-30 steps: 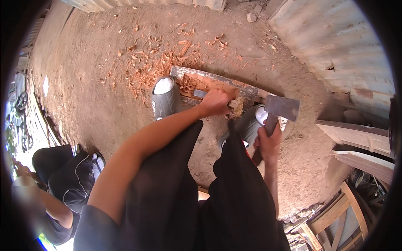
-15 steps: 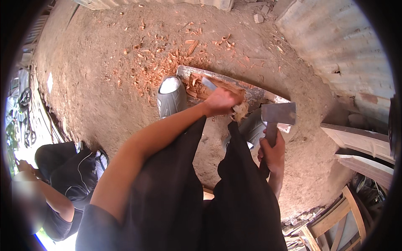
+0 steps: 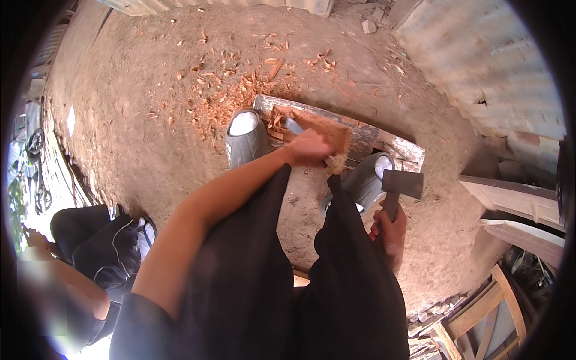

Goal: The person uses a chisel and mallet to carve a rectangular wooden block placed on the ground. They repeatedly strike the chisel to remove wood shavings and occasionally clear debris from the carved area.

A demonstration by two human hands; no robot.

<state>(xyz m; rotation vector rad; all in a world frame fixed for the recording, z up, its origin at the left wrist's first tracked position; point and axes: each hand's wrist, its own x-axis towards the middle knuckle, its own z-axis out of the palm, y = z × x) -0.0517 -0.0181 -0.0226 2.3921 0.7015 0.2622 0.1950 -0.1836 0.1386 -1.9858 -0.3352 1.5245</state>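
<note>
My left hand is closed round a chisel, whose flat metal blade points away to the left. The blade lies low over a reddish-brown piece of wood with a carved surface and loose chips at its left end. Most of the chisel's handle is hidden in my fist. My right hand grips a hammer by its dark handle. The hammer's blocky metal head is raised to the right of the wood, apart from the chisel.
A worn plank lies under the wood, between my grey shoes. Shavings litter the dirt floor. Corrugated metal sheet stands at the right, with boards and a wooden frame below it. Another person sits at left.
The hammer has come down toward me, uncovering more of my right shoe. My left hand and the chisel have shifted slightly left, showing more of the wood.
</note>
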